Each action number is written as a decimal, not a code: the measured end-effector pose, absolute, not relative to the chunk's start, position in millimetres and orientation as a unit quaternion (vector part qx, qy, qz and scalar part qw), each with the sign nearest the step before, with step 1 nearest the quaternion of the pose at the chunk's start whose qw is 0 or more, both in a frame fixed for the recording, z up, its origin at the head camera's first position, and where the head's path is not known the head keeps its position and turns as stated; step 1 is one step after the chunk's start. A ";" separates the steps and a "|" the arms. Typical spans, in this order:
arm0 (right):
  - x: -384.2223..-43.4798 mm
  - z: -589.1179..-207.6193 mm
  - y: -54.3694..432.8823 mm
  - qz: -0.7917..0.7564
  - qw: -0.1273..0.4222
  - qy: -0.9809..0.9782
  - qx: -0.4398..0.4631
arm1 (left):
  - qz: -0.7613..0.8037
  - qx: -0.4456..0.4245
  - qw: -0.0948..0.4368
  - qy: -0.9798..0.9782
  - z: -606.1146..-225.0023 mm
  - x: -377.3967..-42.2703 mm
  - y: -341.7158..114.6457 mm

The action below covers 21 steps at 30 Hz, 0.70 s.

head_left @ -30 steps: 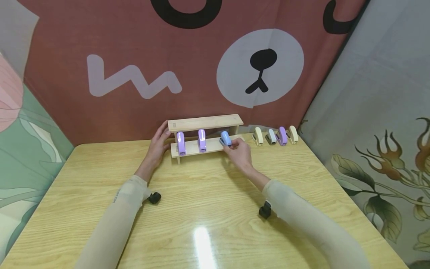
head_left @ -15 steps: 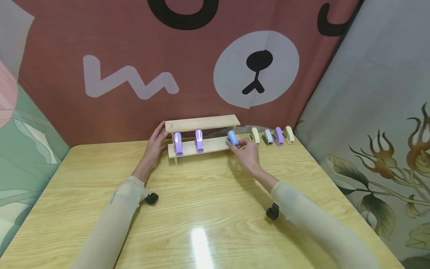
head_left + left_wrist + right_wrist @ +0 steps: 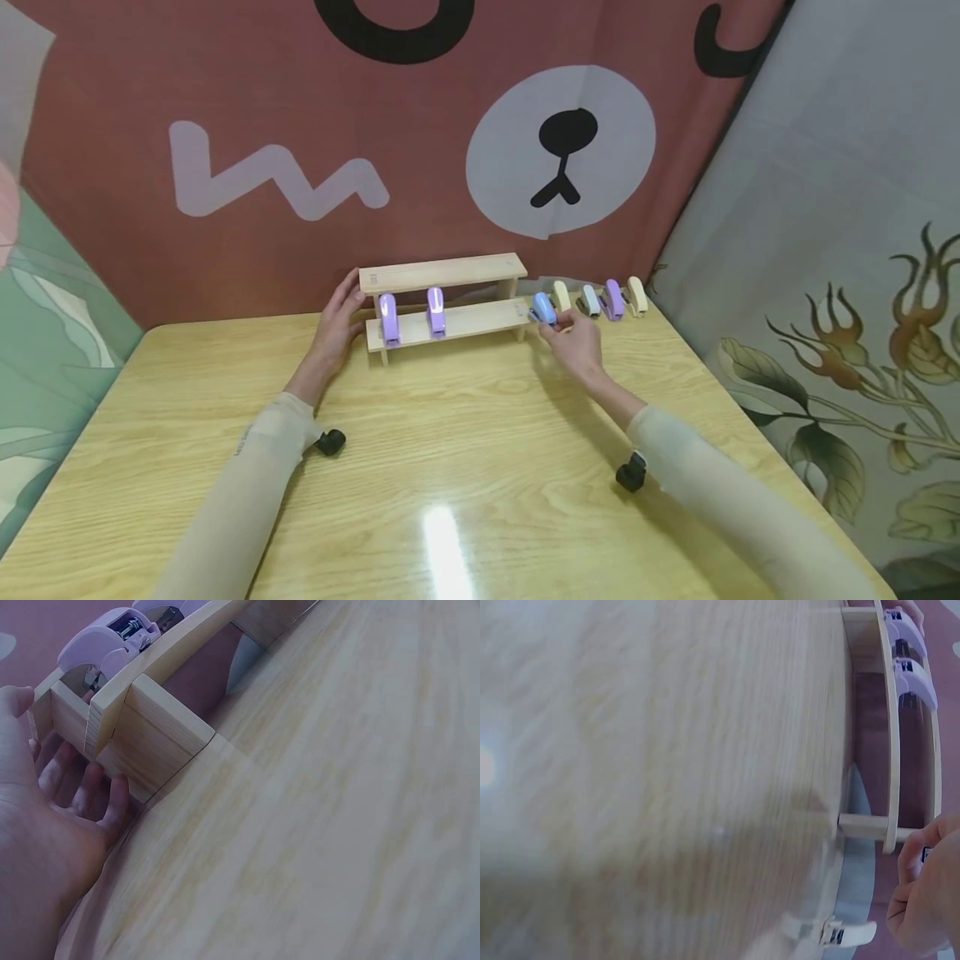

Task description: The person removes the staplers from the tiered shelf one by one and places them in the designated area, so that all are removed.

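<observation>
My right hand (image 3: 576, 343) pinches a small blue stapler (image 3: 543, 307) just past the right end of a two-tier wooden rack (image 3: 442, 272). In the right wrist view, the fingers (image 3: 906, 874) hide nearly all of that stapler. Two purple staplers stand on the lower shelf, one at its left end (image 3: 388, 319) and one near the middle (image 3: 436, 312). At the rack's left end is my left hand (image 3: 333, 323). Its loosely bent fingers (image 3: 88, 784) rest by the end support in the left wrist view, and the thumb lies near the upper shelf.
Right of the rack, several staplers stand in a row on the wooden table (image 3: 420, 433): cream (image 3: 561, 295), pale grey (image 3: 590, 301), purple (image 3: 614, 300) and cream (image 3: 637, 296). A brown curtain (image 3: 285, 83) hangs right behind the rack; a flowered one (image 3: 847, 333) borders the right side.
The right hand has carried the blue stapler rightward, from over the lower shelf to beyond the rack's right end. The left hand stays at the rack's left end. The head view has shifted slightly.
</observation>
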State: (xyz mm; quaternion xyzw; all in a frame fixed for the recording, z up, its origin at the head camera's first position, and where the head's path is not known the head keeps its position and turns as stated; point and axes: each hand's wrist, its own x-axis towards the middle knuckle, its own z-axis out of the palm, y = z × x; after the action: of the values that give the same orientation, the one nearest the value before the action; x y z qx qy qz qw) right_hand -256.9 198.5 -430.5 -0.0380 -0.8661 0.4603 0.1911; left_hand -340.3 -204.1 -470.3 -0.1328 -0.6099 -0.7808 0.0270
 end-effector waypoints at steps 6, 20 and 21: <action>-254.5 -431.2 215.2 0.451 0.189 -0.870 -0.059 | -0.779 -0.133 0.028 -0.612 -469.4 -340.0 -204.4; -253.3 -441.8 258.9 0.407 0.203 -0.886 -0.086 | -0.786 -0.131 0.024 -0.604 -469.3 -340.2 -203.9; -252.7 -443.2 263.2 0.407 0.201 -0.887 -0.088 | -0.786 -0.131 0.025 -0.604 -469.2 -340.2 -203.6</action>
State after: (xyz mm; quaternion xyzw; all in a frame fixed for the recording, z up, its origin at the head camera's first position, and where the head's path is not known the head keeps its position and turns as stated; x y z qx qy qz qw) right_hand -252.7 263.2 -443.2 -0.0884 -0.8866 0.4069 0.2012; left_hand -340.2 -203.6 -469.2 -0.1310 -0.6036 -0.7861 0.0248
